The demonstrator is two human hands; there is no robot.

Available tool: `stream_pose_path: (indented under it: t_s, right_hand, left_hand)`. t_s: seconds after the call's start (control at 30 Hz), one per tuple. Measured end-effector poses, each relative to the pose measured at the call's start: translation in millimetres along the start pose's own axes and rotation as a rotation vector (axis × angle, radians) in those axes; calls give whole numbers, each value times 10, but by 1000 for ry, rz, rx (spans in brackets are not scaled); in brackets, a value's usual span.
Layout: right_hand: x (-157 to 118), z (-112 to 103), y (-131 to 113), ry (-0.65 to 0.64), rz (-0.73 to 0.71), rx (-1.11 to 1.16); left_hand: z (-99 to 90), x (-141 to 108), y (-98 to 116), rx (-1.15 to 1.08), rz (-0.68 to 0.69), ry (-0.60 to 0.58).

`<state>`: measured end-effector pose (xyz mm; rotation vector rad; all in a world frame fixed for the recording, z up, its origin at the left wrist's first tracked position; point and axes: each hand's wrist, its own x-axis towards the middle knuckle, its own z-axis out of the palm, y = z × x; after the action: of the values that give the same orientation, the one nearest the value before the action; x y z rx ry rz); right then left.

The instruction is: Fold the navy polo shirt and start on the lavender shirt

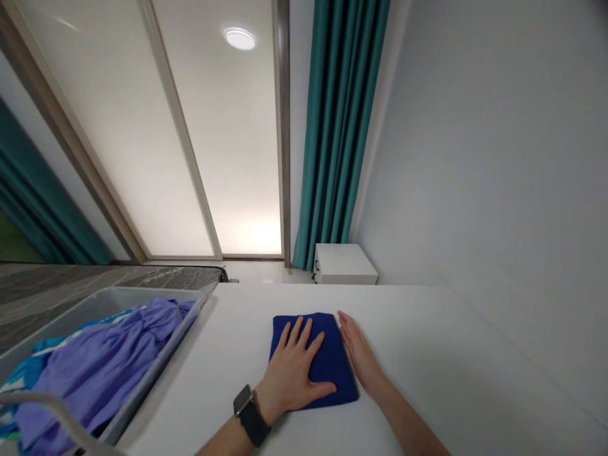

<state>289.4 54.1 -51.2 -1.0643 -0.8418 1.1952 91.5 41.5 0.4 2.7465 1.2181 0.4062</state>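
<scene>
A dark blue folded cloth (332,370) lies flat on the white table (408,354), folded into a rough rectangle. My left hand (297,367) rests on top of it with the fingers spread and the palm down. There is a dark watch on that wrist. Along the cloth's right edge, my right hand (358,354) stands on its side with straight fingers, touching or nearly touching the edge. It holds nothing. Part of the cloth is hidden beneath my left hand.
A grey bin (183,332) at the left holds a purple garment (118,361) and blue patterned cloth (45,354). A curved pale bar (57,405) crosses the lower left corner. Beyond the table are a small white cabinet (344,263), a teal curtain (342,126) and frosted doors.
</scene>
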Motion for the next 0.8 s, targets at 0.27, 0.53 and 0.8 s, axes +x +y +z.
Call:
stream_pose_path:
  t_s: [0.27,0.53,0.8]
  right_hand:
    - [109,-83,-150,56,73,264]
    - [-37,136,11,-32,-151,-441]
    - [-105,152,18,-170,-190,-798]
  left_hand:
    - [21,-1,-5,34,1,-2]
    - [-12,13,-22,-31,38,-28]
    - [35,-2,15,-2,26,27]
